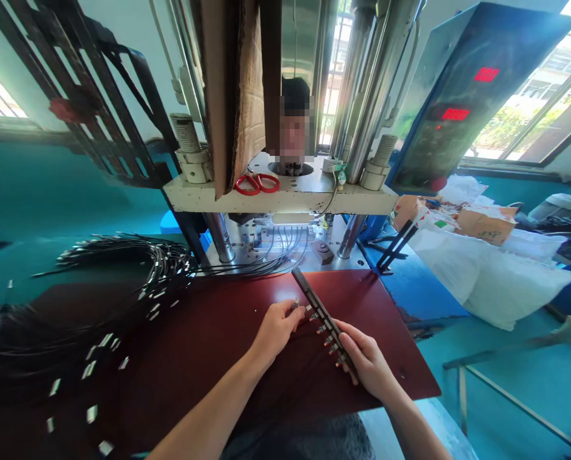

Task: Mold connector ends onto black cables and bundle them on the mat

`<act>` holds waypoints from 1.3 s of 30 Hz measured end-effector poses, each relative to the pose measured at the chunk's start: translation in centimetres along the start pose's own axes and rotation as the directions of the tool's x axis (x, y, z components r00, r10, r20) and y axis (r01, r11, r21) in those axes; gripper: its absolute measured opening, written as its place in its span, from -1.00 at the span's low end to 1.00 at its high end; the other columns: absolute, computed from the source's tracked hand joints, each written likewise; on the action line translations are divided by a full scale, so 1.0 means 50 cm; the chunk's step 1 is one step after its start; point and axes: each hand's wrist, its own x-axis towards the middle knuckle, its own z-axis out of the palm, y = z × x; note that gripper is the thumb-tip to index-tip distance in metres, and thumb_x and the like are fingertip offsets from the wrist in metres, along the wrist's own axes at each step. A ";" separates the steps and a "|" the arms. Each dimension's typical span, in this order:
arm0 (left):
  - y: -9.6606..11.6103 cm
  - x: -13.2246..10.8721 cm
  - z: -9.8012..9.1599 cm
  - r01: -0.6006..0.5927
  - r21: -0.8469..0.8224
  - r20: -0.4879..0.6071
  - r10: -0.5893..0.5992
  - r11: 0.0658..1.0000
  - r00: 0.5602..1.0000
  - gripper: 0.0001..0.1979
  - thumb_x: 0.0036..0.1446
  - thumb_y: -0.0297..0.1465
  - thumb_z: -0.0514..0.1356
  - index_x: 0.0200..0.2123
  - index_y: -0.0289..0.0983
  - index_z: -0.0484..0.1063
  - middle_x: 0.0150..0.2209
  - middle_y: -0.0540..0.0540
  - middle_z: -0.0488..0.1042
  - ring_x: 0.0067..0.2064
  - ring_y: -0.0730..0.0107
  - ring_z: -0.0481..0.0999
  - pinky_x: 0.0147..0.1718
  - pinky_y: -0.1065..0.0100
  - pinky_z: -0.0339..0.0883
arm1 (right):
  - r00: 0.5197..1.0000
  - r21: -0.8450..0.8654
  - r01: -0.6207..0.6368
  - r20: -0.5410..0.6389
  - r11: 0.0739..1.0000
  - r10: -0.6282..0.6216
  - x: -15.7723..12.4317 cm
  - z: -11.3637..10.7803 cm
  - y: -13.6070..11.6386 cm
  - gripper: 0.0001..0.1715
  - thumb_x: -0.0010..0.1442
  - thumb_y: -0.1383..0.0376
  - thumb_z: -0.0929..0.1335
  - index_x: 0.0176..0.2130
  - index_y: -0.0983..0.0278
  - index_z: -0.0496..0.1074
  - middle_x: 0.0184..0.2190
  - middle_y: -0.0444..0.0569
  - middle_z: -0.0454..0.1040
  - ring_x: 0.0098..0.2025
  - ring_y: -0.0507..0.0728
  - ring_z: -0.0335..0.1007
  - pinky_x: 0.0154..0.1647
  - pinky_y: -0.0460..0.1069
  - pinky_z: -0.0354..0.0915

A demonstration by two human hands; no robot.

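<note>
Right hand point(368, 361) curled around near end of slotted metal bar point(320, 315), held slanted over red mat point(228, 332). Left hand point(276, 328) pinching small connector point(296, 304) beside bar. Red digits on control panel point(462, 96), unreadable.

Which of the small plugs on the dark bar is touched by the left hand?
The plug at the far end of the row on the bar: the left hand pinches it, while the others stand free.
</note>
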 end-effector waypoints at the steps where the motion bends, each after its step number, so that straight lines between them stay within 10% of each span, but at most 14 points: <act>1: 0.004 0.003 0.003 -0.010 0.006 0.011 0.010 1.000 1.000 -0.66 0.02 -0.18 0.07 -0.63 -0.30 0.19 -0.69 0.07 0.14 -0.60 0.53 0.08 -0.59 0.43 -0.08 | 1.000 0.010 -0.002 0.007 1.000 0.002 0.000 -0.001 -0.002 -0.44 0.22 0.03 0.19 0.08 0.30 0.24 -0.69 -0.20 0.25 -0.74 -0.08 0.10 -0.80 -0.23 0.04; 9: 0.008 0.010 0.012 -0.066 0.114 -0.026 0.069 0.991 0.997 -0.68 0.04 -0.21 0.05 -0.62 -0.30 0.15 -0.64 0.06 0.15 -0.55 0.50 0.09 -0.54 0.42 -0.06 | 1.000 0.040 -0.024 0.007 0.999 0.024 0.001 -0.005 -0.010 -0.43 0.19 0.02 0.20 0.06 0.32 0.26 -0.65 -0.16 0.30 -0.72 -0.07 0.12 -0.81 -0.22 0.06; 16: 0.032 -0.016 -0.022 -0.004 -0.164 0.031 0.009 0.986 0.999 -0.72 0.06 -0.21 0.09 -0.50 -0.32 0.28 -0.57 0.03 0.25 -0.50 0.49 0.18 -0.48 0.44 0.05 | 0.999 0.039 -0.039 -0.030 0.998 0.040 0.005 -0.001 -0.004 -0.41 0.19 0.00 0.20 0.07 0.32 0.25 -0.67 -0.17 0.29 -0.74 -0.07 0.09 -0.82 -0.21 0.05; 26: 0.020 -0.047 -0.011 -0.200 0.098 0.177 0.181 0.975 0.967 -0.80 0.09 -0.29 0.11 -0.34 -0.25 0.47 -0.17 -0.10 0.32 -0.17 0.34 0.34 -0.20 0.39 0.19 | 0.996 0.075 -0.052 -0.066 0.996 0.057 0.003 0.001 -0.007 -0.40 0.16 0.00 0.23 0.05 0.33 0.27 -0.64 -0.14 0.34 -0.72 -0.05 0.13 -0.82 -0.20 0.07; 31: 0.021 -0.063 -0.041 -0.083 0.118 0.203 0.057 0.990 0.977 -0.79 -0.03 -0.34 0.23 -0.28 -0.26 0.41 -0.27 -0.05 0.35 -0.28 0.37 0.34 -0.33 0.40 0.22 | 0.996 0.078 -0.042 -0.076 0.996 0.048 0.003 0.001 -0.007 -0.39 0.16 0.00 0.23 0.05 0.34 0.27 -0.68 -0.16 0.31 -0.73 -0.06 0.12 -0.83 -0.21 0.08; 39: 0.024 -0.146 -0.052 -0.233 0.791 0.265 0.026 0.565 0.964 -0.84 0.11 -0.40 0.12 -0.49 -0.29 0.41 -0.36 -0.07 0.32 -0.22 0.25 0.24 -0.26 0.26 0.14 | 0.996 0.091 -0.019 -0.081 0.996 0.026 0.004 0.000 0.003 -0.42 0.17 0.02 0.23 0.04 0.35 0.27 -0.68 -0.17 0.29 -0.74 -0.07 0.11 -0.84 -0.22 0.06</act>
